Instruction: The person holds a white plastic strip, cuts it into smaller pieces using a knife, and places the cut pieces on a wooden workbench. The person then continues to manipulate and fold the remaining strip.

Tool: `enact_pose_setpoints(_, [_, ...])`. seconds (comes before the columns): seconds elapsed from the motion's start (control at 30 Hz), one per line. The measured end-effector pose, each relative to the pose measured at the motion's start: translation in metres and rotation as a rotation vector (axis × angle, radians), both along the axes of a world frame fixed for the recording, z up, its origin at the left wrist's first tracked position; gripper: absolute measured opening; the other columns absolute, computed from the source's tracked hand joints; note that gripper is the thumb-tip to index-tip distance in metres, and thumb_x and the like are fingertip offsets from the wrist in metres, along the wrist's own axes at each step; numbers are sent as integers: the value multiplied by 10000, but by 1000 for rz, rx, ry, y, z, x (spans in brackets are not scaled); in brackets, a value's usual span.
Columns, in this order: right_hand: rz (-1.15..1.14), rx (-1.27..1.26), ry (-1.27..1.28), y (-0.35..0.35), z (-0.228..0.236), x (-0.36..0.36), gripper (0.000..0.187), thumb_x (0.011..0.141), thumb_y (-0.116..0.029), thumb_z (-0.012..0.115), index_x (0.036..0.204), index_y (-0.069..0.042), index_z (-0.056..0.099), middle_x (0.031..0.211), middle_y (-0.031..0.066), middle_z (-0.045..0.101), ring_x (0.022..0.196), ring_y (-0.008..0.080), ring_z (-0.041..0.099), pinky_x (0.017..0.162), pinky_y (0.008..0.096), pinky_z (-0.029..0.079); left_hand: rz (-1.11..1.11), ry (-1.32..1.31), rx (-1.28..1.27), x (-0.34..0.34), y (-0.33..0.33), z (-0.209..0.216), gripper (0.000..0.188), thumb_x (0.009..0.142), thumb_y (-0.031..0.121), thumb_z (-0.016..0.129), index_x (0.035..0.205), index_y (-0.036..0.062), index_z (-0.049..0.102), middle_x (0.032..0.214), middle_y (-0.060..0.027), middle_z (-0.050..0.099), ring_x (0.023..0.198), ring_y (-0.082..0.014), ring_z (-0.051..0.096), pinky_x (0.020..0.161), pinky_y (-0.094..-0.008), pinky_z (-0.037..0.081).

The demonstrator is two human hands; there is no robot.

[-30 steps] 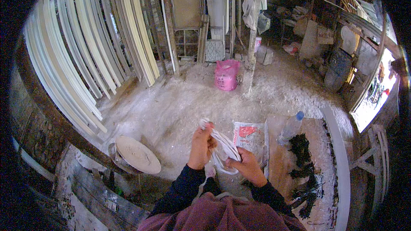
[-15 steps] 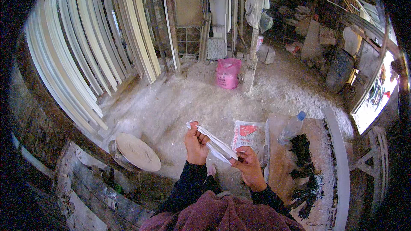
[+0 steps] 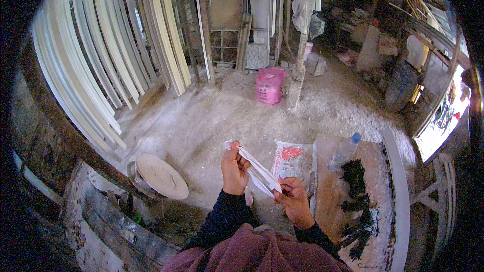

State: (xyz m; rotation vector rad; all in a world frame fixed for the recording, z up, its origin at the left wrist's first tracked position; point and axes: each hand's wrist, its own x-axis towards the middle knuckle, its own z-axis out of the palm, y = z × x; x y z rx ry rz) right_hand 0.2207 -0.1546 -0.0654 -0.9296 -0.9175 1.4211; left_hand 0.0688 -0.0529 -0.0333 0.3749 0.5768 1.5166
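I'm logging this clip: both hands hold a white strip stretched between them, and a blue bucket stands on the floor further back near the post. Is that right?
Not quite. The bucket by the post is pink, not blue; the head view shows it. The rest holds: the left hand and right hand hold the white strip stretched between them.

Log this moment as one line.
left hand: pinching upper end | right hand: pinching lower end | item: white folded cloth strip, stretched between

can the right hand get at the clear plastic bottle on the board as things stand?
Probably not straight away. The right hand is pinching one end of the white strip, the left hand the other. The bottle lies further to its right with nothing between them, so it would first have to let go.
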Motion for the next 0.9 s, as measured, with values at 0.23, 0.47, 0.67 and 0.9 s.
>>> enact_pose_setpoints(0.23, [65,-68,116,-3,5,-3,310,772,-41,607,1019,-120,437,942,30,550,834,125,539,656,265,498,47,36,-42,0,0,4,176,871,297,504,818,130,495,540,81,285,426,-30,249,380,-192,207])
enact_pose_setpoints(0.47, [56,-105,183,-3,6,-4,304,782,-37,595,1030,-122,439,947,27,547,832,120,540,668,273,506,59,39,-68,0,0,5,153,874,270,502,799,137,490,535,81,287,421,-29,250,377,-194,209])
enact_pose_setpoints(0.67, [78,-74,169,-4,1,-3,296,784,-36,591,1023,-122,440,944,35,549,837,122,540,650,268,510,56,36,-84,-1,-1,5,158,875,280,500,805,139,486,537,77,306,420,-29,265,379,-192,222])
enact_pose_setpoints(0.9, [105,8,-36,6,-25,-12,338,814,-64,555,1109,-95,392,948,62,519,782,161,537,632,265,489,146,226,52,-3,-11,19,214,865,345,502,884,132,488,578,75,355,448,-25,304,411,-188,264])
